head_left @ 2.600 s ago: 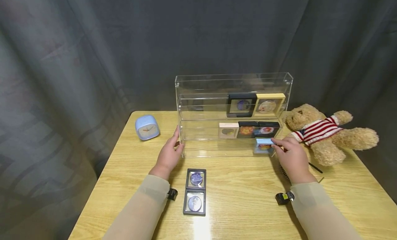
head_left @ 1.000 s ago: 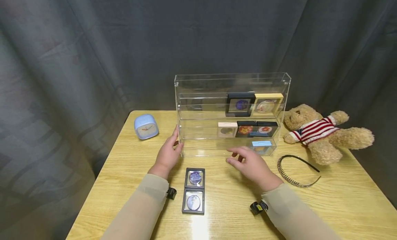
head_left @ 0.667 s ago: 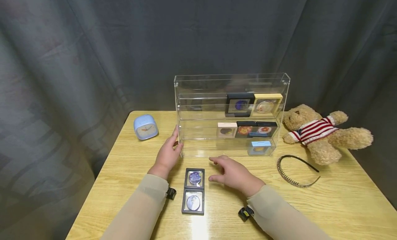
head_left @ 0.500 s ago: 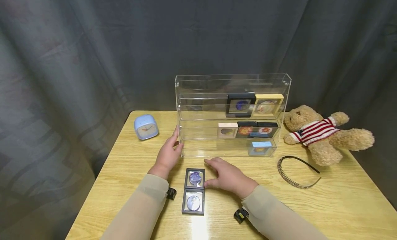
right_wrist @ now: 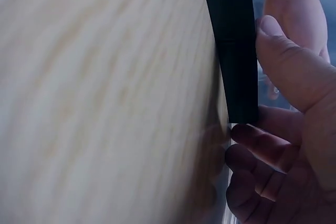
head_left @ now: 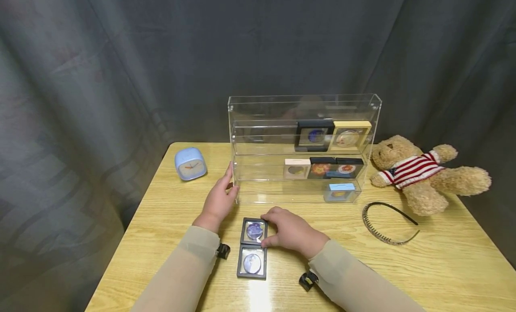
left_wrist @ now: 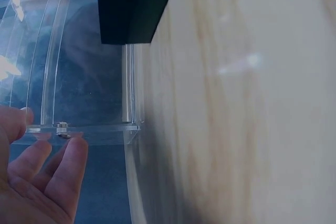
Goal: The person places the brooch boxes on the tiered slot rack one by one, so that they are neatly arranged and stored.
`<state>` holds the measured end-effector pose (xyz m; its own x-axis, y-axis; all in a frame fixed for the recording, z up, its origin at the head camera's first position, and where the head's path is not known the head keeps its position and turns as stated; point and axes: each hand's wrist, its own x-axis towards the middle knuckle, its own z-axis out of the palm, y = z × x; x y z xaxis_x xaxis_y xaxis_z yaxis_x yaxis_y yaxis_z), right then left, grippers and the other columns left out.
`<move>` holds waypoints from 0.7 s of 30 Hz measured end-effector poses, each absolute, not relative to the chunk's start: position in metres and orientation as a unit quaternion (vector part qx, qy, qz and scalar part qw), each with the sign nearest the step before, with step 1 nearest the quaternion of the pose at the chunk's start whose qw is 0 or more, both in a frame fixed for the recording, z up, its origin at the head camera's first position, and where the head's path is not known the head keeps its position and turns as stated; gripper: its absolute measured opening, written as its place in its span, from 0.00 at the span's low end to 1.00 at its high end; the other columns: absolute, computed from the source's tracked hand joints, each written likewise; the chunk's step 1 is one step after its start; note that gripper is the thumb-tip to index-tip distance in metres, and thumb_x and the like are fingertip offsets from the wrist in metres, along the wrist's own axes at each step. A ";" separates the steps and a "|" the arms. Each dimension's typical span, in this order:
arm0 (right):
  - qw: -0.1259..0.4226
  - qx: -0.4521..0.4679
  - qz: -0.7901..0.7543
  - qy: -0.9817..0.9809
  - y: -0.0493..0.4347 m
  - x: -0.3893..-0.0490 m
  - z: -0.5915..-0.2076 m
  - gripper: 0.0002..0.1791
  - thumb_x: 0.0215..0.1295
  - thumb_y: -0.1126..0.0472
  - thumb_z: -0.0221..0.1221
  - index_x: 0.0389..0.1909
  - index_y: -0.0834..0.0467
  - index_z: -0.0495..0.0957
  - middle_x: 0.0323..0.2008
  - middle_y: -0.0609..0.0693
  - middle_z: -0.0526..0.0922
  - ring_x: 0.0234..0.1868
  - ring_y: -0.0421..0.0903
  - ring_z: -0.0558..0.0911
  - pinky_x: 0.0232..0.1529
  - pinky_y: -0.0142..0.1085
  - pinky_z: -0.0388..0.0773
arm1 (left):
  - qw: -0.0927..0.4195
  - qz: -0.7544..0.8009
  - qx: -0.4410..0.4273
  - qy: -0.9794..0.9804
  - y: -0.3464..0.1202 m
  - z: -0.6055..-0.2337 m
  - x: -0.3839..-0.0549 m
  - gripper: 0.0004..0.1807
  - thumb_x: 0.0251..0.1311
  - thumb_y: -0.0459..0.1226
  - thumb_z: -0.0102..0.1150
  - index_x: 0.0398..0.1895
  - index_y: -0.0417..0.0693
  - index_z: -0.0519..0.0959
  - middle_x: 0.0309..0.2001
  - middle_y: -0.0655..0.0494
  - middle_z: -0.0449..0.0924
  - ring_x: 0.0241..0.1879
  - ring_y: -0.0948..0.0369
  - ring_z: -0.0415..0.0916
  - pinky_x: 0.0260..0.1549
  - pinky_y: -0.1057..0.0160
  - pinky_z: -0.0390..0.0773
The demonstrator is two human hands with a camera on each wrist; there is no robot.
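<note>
My left hand [head_left: 218, 199] holds the left side of a clear acrylic display rack [head_left: 258, 200]. In the left wrist view its thumb lies over the side panel's edge and its fingertips [left_wrist: 76, 148] meet the panel. My right hand [head_left: 292, 231] grips the farther of two black square display frames [head_left: 243, 233]; the index finger is at its far right corner, the thumb at its near right corner. That frame shows a purple round badge. The nearer frame [head_left: 240, 267], with a pale blue badge, lies edge to edge with it on the table.
Upper rack tiers bear a dark frame [head_left: 298, 144], a yellow frame [head_left: 350, 123] and several smaller frames; a light blue frame [head_left: 341, 186] stands on the bottom tier. A blue clock [head_left: 191, 164] sits left. At right lie a teddy bear [head_left: 423, 175] and a toothed headband [head_left: 375, 231].
My right hand has left the light blue frame on the bottom tier, moved left and toward me, and taken hold of the far black frame. My left hand has stayed on the rack.
</note>
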<state>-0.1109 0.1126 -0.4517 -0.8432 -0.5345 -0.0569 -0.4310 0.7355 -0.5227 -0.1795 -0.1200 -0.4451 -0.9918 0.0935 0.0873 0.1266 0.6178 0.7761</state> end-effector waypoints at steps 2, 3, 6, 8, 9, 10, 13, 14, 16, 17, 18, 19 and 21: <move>0.102 -0.258 -0.261 0.925 0.114 -0.110 -0.452 0.43 0.47 0.38 0.74 0.61 0.58 0.78 0.53 0.48 0.78 0.53 0.46 0.78 0.57 0.44 0.74 | 0.018 -0.433 -0.062 -0.899 -0.120 -0.445 -0.180 0.42 0.72 0.39 0.54 0.77 0.82 0.44 0.72 0.48 0.63 0.61 0.50 0.72 0.52 0.48 0.77; 0.101 -0.255 -0.264 0.925 0.114 -0.110 -0.452 0.42 0.46 0.38 0.75 0.60 0.57 0.78 0.54 0.48 0.78 0.54 0.46 0.77 0.58 0.44 0.74 | 0.018 -0.433 -0.063 -0.899 -0.120 -0.445 -0.180 0.42 0.72 0.39 0.54 0.77 0.82 0.44 0.72 0.48 0.63 0.61 0.50 0.72 0.52 0.48 0.77; 0.098 -0.250 -0.272 0.924 0.115 -0.110 -0.451 0.42 0.43 0.39 0.76 0.59 0.55 0.78 0.54 0.48 0.79 0.55 0.48 0.77 0.60 0.45 0.72 | 0.020 -0.432 -0.064 -0.899 -0.120 -0.445 -0.180 0.42 0.72 0.39 0.55 0.77 0.81 0.45 0.72 0.49 0.63 0.60 0.50 0.73 0.53 0.49 0.77; 0.098 -0.245 -0.278 0.924 0.115 -0.110 -0.451 0.41 0.42 0.40 0.77 0.58 0.54 0.78 0.53 0.48 0.79 0.56 0.48 0.77 0.60 0.46 0.72 | 0.021 -0.432 -0.065 -0.899 -0.120 -0.445 -0.180 0.42 0.72 0.39 0.55 0.77 0.81 0.45 0.72 0.49 0.63 0.60 0.50 0.73 0.53 0.49 0.77; 0.098 -0.243 -0.281 0.923 0.115 -0.109 -0.450 0.41 0.41 0.40 0.77 0.57 0.54 0.78 0.53 0.48 0.80 0.56 0.49 0.77 0.60 0.46 0.71 | 0.022 -0.432 -0.065 -0.899 -0.120 -0.445 -0.179 0.42 0.72 0.39 0.55 0.78 0.80 0.45 0.72 0.49 0.63 0.60 0.50 0.73 0.53 0.49 0.77; 0.098 -0.241 -0.285 0.923 0.115 -0.109 -0.450 0.41 0.41 0.40 0.77 0.56 0.54 0.79 0.53 0.48 0.80 0.56 0.49 0.77 0.61 0.47 0.71 | 0.022 -0.432 -0.066 -0.899 -0.120 -0.445 -0.179 0.42 0.72 0.39 0.55 0.78 0.80 0.45 0.72 0.49 0.63 0.60 0.50 0.73 0.53 0.49 0.77; 0.099 -0.232 -0.292 0.922 0.116 -0.109 -0.449 0.40 0.39 0.41 0.78 0.55 0.52 0.78 0.52 0.47 0.81 0.55 0.48 0.78 0.60 0.46 0.72 | 0.023 -0.432 -0.068 -0.899 -0.120 -0.445 -0.180 0.41 0.72 0.39 0.55 0.78 0.79 0.45 0.71 0.48 0.63 0.60 0.50 0.73 0.53 0.48 0.77; 0.099 -0.230 -0.295 0.922 0.116 -0.109 -0.449 0.40 0.39 0.41 0.78 0.55 0.52 0.78 0.50 0.46 0.81 0.53 0.48 0.79 0.58 0.46 0.73 | 0.023 -0.432 -0.068 -0.899 -0.121 -0.445 -0.179 0.41 0.72 0.39 0.55 0.78 0.79 0.45 0.71 0.48 0.63 0.59 0.50 0.73 0.53 0.48 0.77; 0.098 -0.225 -0.300 0.922 0.117 -0.109 -0.449 0.39 0.38 0.42 0.78 0.54 0.50 0.78 0.46 0.44 0.82 0.47 0.46 0.79 0.53 0.45 0.76 | 0.024 -0.431 -0.069 -0.900 -0.121 -0.445 -0.179 0.41 0.71 0.40 0.55 0.78 0.79 0.45 0.71 0.47 0.64 0.59 0.50 0.73 0.54 0.48 0.76; 0.099 -0.223 -0.302 0.922 0.117 -0.110 -0.449 0.39 0.38 0.43 0.78 0.54 0.49 0.78 0.44 0.42 0.82 0.44 0.44 0.79 0.50 0.44 0.76 | 0.024 -0.430 -0.069 -0.900 -0.121 -0.445 -0.179 0.41 0.71 0.40 0.55 0.78 0.79 0.45 0.71 0.47 0.64 0.59 0.50 0.73 0.54 0.48 0.76; 0.100 -0.221 -0.304 0.921 0.118 -0.110 -0.449 0.38 0.38 0.43 0.78 0.54 0.49 0.78 0.42 0.41 0.81 0.42 0.43 0.78 0.47 0.43 0.77 | 0.024 -0.430 -0.069 -0.900 -0.121 -0.445 -0.179 0.41 0.71 0.40 0.55 0.78 0.79 0.45 0.71 0.47 0.64 0.59 0.50 0.73 0.54 0.47 0.76; 0.101 -0.219 -0.309 0.920 0.119 -0.110 -0.449 0.38 0.38 0.44 0.79 0.54 0.49 0.78 0.39 0.40 0.81 0.39 0.42 0.78 0.45 0.42 0.77 | 0.023 -0.430 -0.069 -0.900 -0.121 -0.445 -0.180 0.41 0.71 0.40 0.55 0.78 0.80 0.45 0.71 0.47 0.64 0.59 0.49 0.73 0.54 0.47 0.76; 0.107 -0.216 -0.322 0.916 0.120 -0.110 -0.448 0.38 0.39 0.46 0.79 0.54 0.49 0.78 0.36 0.40 0.79 0.35 0.41 0.76 0.40 0.40 0.76 | 0.022 -0.430 -0.068 -0.900 -0.121 -0.445 -0.180 0.41 0.71 0.40 0.55 0.78 0.80 0.45 0.71 0.47 0.64 0.59 0.49 0.73 0.54 0.47 0.76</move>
